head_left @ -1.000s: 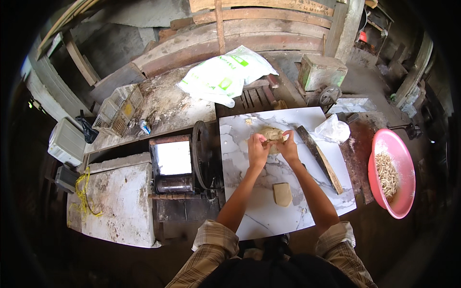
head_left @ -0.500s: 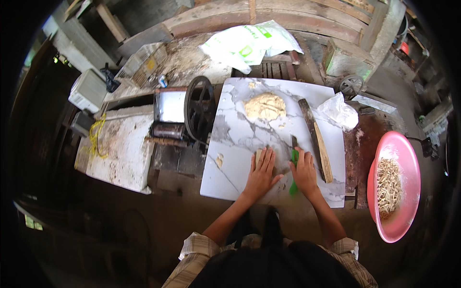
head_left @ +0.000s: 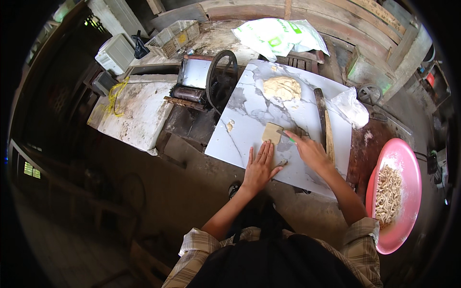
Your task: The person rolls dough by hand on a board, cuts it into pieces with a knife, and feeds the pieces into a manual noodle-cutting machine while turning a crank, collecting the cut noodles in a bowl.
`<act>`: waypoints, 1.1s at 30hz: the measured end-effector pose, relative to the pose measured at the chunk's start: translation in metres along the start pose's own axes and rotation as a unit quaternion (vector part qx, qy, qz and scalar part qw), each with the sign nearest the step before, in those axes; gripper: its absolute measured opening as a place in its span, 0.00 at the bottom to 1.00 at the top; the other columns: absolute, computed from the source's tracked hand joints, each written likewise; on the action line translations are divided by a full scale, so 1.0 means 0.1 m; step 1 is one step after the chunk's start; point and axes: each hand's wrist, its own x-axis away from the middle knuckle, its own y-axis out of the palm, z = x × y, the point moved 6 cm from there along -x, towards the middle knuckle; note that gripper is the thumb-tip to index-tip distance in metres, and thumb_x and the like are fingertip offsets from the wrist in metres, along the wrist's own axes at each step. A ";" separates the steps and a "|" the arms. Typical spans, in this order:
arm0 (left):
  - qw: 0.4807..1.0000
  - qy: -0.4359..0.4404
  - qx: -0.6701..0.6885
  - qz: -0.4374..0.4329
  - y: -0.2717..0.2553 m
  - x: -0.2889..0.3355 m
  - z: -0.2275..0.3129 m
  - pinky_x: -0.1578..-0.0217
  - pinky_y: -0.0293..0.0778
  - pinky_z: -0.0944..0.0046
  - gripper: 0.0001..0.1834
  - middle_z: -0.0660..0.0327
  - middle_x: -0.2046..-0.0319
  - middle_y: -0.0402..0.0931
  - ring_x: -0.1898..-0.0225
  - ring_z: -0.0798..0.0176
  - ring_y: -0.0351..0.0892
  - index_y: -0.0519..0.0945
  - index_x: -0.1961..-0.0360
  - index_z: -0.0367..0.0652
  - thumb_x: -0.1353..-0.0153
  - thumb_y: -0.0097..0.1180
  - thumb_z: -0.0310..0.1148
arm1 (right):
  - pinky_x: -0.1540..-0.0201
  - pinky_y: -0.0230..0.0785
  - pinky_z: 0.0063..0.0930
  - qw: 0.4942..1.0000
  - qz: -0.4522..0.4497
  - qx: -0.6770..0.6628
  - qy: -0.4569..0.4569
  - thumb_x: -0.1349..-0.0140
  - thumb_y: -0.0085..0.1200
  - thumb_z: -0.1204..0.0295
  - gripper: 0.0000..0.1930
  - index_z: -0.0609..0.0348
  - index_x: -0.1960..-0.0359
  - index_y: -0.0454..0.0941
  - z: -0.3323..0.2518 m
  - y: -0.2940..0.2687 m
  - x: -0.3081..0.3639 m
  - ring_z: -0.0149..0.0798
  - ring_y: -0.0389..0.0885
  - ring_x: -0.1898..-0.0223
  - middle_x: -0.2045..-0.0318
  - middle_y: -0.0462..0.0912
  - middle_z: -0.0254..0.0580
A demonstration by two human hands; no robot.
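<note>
Pressing flat on marble board [head_left: 249,120]: left hand [head_left: 259,168], fingers spread, holding nothing. Right hand [head_left: 312,151] grips green scraper [head_left: 288,136]. Small dough square [head_left: 272,133] at 12 o'clock from left hand.

At the centre of the frame lies a glossy, smooth marble-patterned slab [head_left: 249,115], white with grey veins. On it sit a matt, rough lump of dough [head_left: 282,88] and a small, smooth-faced flat dough square [head_left: 272,132]. Right of them rests a dull wooden stick [head_left: 329,137]. Upper centre stands a dark metal roller machine [head_left: 204,81]. At the right edge, a shiny pink plastic basin [head_left: 408,168] holds floury noodles [head_left: 386,189].
</note>
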 end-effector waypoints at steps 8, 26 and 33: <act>1.000 -0.017 0.013 0.018 -0.02 0.04 -0.04 0.36 0.45 0.46 0.42 0.48 0.35 0.51 0.33 0.53 0.48 0.53 0.36 0.33 0.40 0.44 0.56 | 0.75 0.74 0.37 0.982 -0.004 0.157 -0.102 0.48 0.46 0.79 0.32 0.41 0.38 0.62 -0.31 0.10 -0.07 0.48 0.80 0.77 0.72 0.78 0.52; 0.999 -0.014 0.050 0.006 -0.10 0.01 -0.17 0.37 0.49 0.48 0.38 0.47 0.37 0.54 0.35 0.47 0.52 0.56 0.37 0.34 0.39 0.45 0.52 | 0.80 0.71 0.32 0.971 0.019 0.195 -0.139 0.48 0.49 0.75 0.29 0.43 0.40 0.66 -0.41 0.26 -0.17 0.40 0.79 0.80 0.77 0.77 0.46; 0.999 -0.013 0.049 -0.003 -0.12 0.00 -0.17 0.37 0.49 0.48 0.37 0.46 0.37 0.54 0.35 0.47 0.52 0.56 0.37 0.34 0.39 0.45 0.51 | 0.79 0.71 0.34 0.974 0.041 0.163 -0.148 0.49 0.49 0.77 0.30 0.41 0.40 0.67 -0.24 0.24 -0.09 0.42 0.78 0.81 0.78 0.76 0.46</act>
